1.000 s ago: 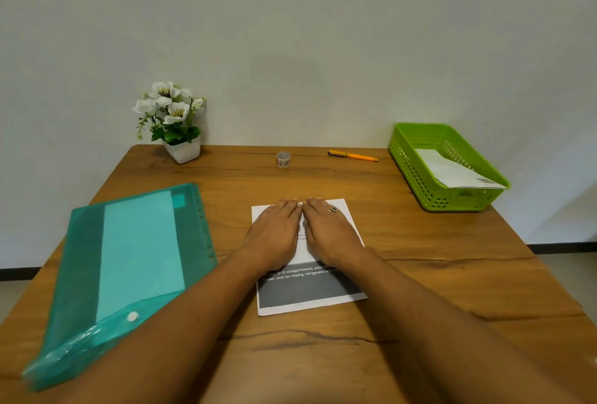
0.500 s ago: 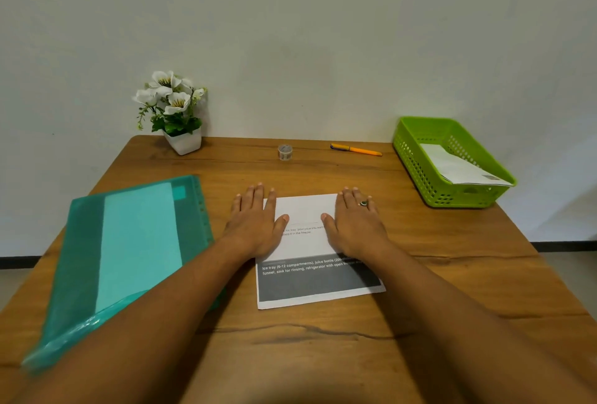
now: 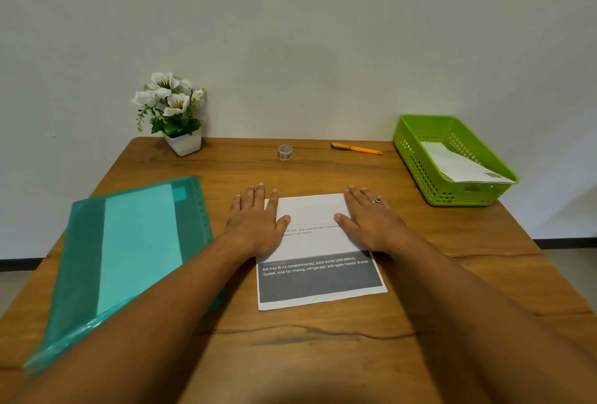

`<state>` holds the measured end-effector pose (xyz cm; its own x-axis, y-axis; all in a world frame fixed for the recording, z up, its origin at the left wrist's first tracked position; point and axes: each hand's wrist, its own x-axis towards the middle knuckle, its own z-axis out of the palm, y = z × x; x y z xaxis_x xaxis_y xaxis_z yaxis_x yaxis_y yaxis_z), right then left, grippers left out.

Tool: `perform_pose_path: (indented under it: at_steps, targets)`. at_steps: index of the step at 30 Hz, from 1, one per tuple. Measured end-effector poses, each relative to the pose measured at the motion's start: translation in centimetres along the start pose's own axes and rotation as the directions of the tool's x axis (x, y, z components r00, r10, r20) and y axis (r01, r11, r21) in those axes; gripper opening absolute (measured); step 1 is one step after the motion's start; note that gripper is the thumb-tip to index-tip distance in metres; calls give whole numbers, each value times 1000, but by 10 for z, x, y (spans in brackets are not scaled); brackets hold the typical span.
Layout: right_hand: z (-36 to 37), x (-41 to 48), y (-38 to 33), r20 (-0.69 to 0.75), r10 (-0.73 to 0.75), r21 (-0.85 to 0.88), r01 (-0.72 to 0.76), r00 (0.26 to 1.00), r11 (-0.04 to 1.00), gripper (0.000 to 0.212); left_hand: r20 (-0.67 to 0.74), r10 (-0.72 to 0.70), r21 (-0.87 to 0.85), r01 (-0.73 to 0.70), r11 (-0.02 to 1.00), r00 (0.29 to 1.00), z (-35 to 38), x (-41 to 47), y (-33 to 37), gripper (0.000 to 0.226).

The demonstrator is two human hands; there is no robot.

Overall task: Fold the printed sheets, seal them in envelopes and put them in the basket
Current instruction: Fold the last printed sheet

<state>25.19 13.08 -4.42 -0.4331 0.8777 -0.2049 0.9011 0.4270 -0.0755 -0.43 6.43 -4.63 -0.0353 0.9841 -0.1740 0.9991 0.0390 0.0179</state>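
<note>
Slid apart from centre, left hand (image 3: 255,224) and right hand (image 3: 371,221) press the folded sheet (image 3: 311,242), each grip flat, fingers straight.

one sheet (image 3: 311,211), one basket (image 3: 426,174), one folder (image 3: 139,242)

Folder (image 3: 129,251) left of sheet (image 3: 318,271); basket (image 3: 416,158) far right.
</note>
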Motion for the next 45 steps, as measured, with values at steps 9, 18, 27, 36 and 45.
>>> perform_pose_path:
  at_steps: [9,18,27,36,45]
  targets:
    - [-9,-1,-7,27,25,86,-28,999,996,85,22,105,-50,-104,993,994,-45,24,-2,78]
    - [-11,0,-12,34,50,109,-54,998,993,103,87,83,-143,-70,987,993,-49,39,-1,69]
    - [-46,3,-40,-126,-140,70,150,982,986,100,-177,235,-15,-241,970,956,-48,23,18,71]
    - [-45,-1,-38,-153,-103,12,106,983,994,92,-275,211,48,-205,978,938,-42,8,7,71]
    - [-38,-24,3,-220,-30,-7,29,975,1000,60,-340,152,-29,-172,985,928,-43,-15,-17,62]
